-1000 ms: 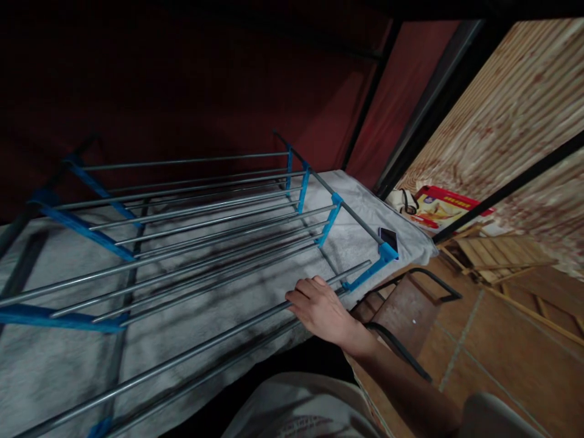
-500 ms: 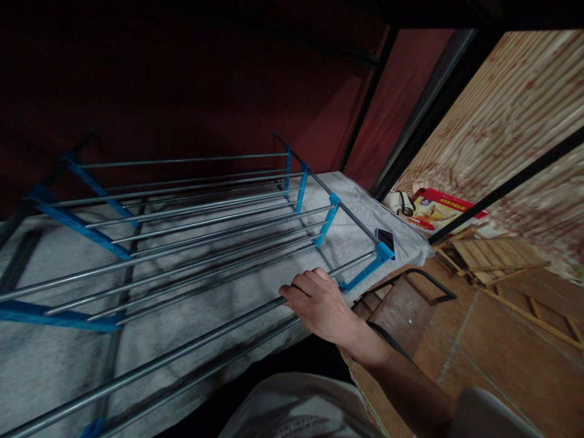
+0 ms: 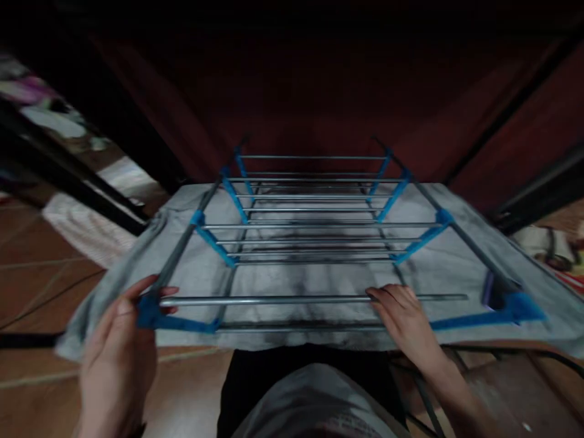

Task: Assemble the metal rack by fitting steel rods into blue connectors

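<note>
A rack of grey metal tubes [image 3: 319, 225] and blue plastic brackets lies on a grey cloth [image 3: 301, 286]. My right hand [image 3: 404, 322] is closed around the nearest loose-looking metal rod [image 3: 264, 300], right of its middle. That rod's right end stops short of the front right blue bracket [image 3: 520, 308]. At the front left corner, my left hand [image 3: 121, 347] wraps round the front left blue bracket [image 3: 152, 313], its fingertips showing behind the rod's left end. Whether the rod sits inside that bracket cannot be made out.
A phone [image 3: 490, 291] lies on the cloth by the right bracket. A brown-seated chair [image 3: 511, 389] stands at the lower right, beside the cloth's edge. Dark posts and a dark red panel [image 3: 314, 103] rise behind the rack. Blurred fabrics lie on the tiled floor at left.
The view has swung left, so the rack now faces me squarely. My left hand has come into view at the left bracket. The right hand stays closed on the front rod.
</note>
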A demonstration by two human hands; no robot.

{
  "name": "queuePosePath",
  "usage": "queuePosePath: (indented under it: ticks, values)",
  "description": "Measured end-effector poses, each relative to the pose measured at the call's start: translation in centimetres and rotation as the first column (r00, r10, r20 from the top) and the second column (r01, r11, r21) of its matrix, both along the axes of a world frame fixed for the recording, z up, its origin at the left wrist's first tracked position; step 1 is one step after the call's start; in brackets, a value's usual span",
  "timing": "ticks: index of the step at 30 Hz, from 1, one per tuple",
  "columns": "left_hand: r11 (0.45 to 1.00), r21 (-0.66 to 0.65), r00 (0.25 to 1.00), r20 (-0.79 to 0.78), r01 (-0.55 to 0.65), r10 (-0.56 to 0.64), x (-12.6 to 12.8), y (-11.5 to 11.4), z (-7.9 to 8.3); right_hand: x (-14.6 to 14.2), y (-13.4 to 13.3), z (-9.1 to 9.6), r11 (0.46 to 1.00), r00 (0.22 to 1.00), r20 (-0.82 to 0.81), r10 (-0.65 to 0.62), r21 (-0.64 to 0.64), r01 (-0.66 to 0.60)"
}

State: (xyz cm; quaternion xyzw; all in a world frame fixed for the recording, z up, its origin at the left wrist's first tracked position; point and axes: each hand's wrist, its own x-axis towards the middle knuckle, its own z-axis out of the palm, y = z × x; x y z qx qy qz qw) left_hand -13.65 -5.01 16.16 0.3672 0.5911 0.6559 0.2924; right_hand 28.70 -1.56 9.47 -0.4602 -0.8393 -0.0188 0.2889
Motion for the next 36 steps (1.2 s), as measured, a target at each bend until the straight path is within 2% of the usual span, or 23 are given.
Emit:
queuePosePath:
  ticks: [2, 4, 9, 18, 24, 36]
  values:
    - [0.999, 0.027, 0.991, 0.131, -0.022, 0.019, -1.0, 0.1, -0.4, -0.5, -0.5, -0.5, 0.998, 0.999, 0.014, 0.052, -0.021, -0.051]
    - [0.999, 0.032, 0.985, 0.172, -0.022, 0.016, -1.6, 0.2, -0.6, -0.9, -0.9, -0.8, 0.996, 0.997, 0.029, 0.077, -0.038, -0.075]
    - [0.999, 0.019, 0.986, 0.166, -0.026, 0.022, -1.5, 0.2, -0.5, -1.1, -1.6, -0.9, 0.999, 0.997, 0.053, 0.050, -0.014, -0.049]
    - [0.999, 0.023, 0.986, 0.168, -0.030, 0.026, -1.6, 0.3, -0.4, -0.7, -2.5, 0.0, 0.998, 0.996, 0.086, 0.035, 0.051, -0.039]
    - [1.000, 0.018, 0.985, 0.172, -0.026, 0.022, -1.4, 0.2, -0.2, -0.6, -3.1, -0.7, 0.999, 0.997, 0.071, 0.012, 0.050, -0.016]
    - [0.999, 0.036, 0.990, 0.138, -0.012, 0.007, -1.4, 0.2, -0.4, -1.2, -1.9, -2.1, 0.994, 0.999, 0.031, 0.038, -0.101, -0.035]
